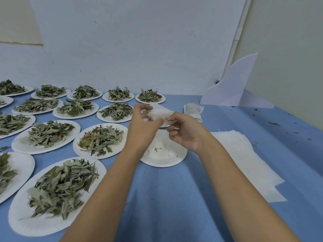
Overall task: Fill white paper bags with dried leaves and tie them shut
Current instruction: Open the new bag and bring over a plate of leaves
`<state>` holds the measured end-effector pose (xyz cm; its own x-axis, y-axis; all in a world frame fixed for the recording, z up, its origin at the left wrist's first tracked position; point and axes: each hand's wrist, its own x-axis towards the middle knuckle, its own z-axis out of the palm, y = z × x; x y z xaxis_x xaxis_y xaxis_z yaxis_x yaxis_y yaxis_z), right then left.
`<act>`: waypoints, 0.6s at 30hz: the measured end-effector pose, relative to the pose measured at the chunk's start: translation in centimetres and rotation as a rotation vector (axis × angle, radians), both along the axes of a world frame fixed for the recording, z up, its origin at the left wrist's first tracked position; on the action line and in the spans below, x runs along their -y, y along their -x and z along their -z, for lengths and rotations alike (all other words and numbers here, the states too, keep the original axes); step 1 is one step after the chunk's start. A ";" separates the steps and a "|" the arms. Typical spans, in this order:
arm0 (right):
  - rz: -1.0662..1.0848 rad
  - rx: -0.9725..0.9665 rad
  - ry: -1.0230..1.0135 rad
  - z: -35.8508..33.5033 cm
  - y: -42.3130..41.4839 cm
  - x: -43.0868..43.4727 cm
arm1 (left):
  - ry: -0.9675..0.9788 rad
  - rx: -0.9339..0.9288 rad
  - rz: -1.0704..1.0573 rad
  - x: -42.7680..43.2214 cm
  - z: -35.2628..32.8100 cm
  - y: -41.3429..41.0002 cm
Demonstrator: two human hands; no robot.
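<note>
A white paper bag (160,113) hangs in the air above a nearly bare white plate (164,152) that carries only leaf crumbs. My left hand (142,126) grips the bag's left side with curled fingers and thumb. My right hand (186,131) pinches its right edge. What the bag contains is hidden. Just behind it, a filled white bag (193,110) lies on the blue table. White plates heaped with dried leaves (59,187) cover the table's left half.
A stack of flat white bags (244,158) lies to the right of my right arm. A white curved board (234,86) stands in the back right corner. Leaf crumbs dot the blue tablecloth (174,198) at the right. A pale wall closes the back.
</note>
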<state>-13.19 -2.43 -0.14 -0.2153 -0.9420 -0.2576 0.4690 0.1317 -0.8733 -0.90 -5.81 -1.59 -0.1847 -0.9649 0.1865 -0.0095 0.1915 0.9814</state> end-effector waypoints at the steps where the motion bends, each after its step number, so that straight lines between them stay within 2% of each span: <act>1: 0.007 -0.003 -0.003 0.0 0.0 0.0 | 0.107 0.102 -0.061 -0.1 0.2 0.0; 3: 0.015 -0.030 -0.013 0.0 0.0 0.0 | 0.273 0.243 -0.173 -0.2 0.4 -0.1; 6: 0.036 -0.171 -0.017 0.0 -0.2 0.0 | 0.393 0.363 -0.260 -0.2 0.6 -0.2; 10: 0.203 -0.654 0.017 0.4 -0.8 0.2 | 0.411 0.417 -0.324 -0.7 0.5 -0.1; 13: 0.330 -0.798 0.165 0.8 -1.0 0.3 | 0.427 0.474 -0.368 -0.9 0.3 -0.1; 16: 0.461 -1.311 0.210 1.4 -1.6 0.3 | 0.446 0.520 -0.371 -1.0 0.2 -0.2; 18: 0.538 -1.436 0.328 1.7 -2.2 0.3 | 0.465 0.558 -0.355 -1.2 0.1 -0.1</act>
